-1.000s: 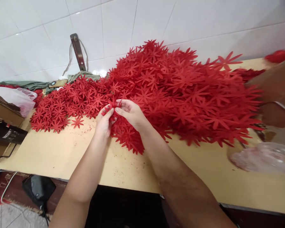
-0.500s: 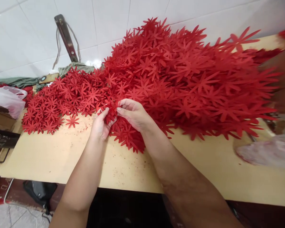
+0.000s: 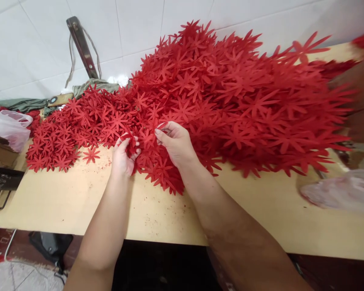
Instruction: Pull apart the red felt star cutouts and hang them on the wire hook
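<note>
Tan tabletop (image 3: pixel 79 198), white tiled wall (image 3: pixel 33 44), red cutouts (image 3: pixel 230 93)

Large pile of red flower cut-outs (image 3: pixel 230 93) heaped on tan table (image 3: pixel 63 198) against white tiled wall (image 3: pixel 33 44), left hand (image 3: pixel 123 155) closed on a few cut-outs, right hand (image 3: pixel 176 142) pinching one at pile edge, plastic bag (image 3: pixel 342 192) seen far right.

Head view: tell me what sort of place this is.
Probably a small craft or assembly workshop: a huge heap of red cut-out flowers on a plain worktable against a white tiled wall, with both hands sorting pieces.
</note>
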Tool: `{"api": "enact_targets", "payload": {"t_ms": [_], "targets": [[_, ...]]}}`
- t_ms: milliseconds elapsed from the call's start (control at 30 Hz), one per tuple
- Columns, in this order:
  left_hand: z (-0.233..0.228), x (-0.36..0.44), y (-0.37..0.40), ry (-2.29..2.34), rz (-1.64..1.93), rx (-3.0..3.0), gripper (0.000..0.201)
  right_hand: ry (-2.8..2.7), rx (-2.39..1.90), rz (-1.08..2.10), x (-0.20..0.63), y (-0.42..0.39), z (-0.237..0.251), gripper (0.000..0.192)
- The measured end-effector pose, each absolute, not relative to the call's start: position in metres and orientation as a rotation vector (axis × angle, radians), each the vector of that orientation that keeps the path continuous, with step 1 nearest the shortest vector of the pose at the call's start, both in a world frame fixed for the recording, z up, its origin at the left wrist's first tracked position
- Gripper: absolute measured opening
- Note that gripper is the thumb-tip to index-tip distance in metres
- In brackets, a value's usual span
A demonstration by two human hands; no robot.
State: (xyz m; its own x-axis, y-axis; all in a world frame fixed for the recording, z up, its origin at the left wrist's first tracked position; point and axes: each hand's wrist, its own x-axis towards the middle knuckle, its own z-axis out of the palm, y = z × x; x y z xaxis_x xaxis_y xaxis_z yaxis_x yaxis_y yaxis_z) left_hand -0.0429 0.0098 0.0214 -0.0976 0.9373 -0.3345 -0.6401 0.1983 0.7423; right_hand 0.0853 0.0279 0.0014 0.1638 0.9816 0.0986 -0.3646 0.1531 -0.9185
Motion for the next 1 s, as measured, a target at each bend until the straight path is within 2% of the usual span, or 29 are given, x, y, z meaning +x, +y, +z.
{"api": "enact_targets", "payload": {"t_ms": [133,367,533,867,1000], "targets": [[0.023,-0.04,0.006,0.912,1.357,0.492,0.013,-0.947,-0.945,1.121,0.082,0.025,0.006,0.034],[0.02,-0.036,0.003,0.897,1.299,0.678,0.037,-0.998,-1.005,1.063,0.082,0.021,0.01,0.053],[0.012,-0.027,0.0,1.005,1.317,0.745,0.035,-1.082,-1.043,0.954,0.078,0.018,0.01,0.059],[0.005,-0.025,0.004,0.993,1.365,0.768,0.031,-1.264,-1.069,0.7,0.074,0.016,-0.002,0.036],[0.003,-0.026,0.007,1.061,1.379,0.811,0.03,-1.249,-1.07,0.55,0.072,0.017,-0.003,0.033]]}}
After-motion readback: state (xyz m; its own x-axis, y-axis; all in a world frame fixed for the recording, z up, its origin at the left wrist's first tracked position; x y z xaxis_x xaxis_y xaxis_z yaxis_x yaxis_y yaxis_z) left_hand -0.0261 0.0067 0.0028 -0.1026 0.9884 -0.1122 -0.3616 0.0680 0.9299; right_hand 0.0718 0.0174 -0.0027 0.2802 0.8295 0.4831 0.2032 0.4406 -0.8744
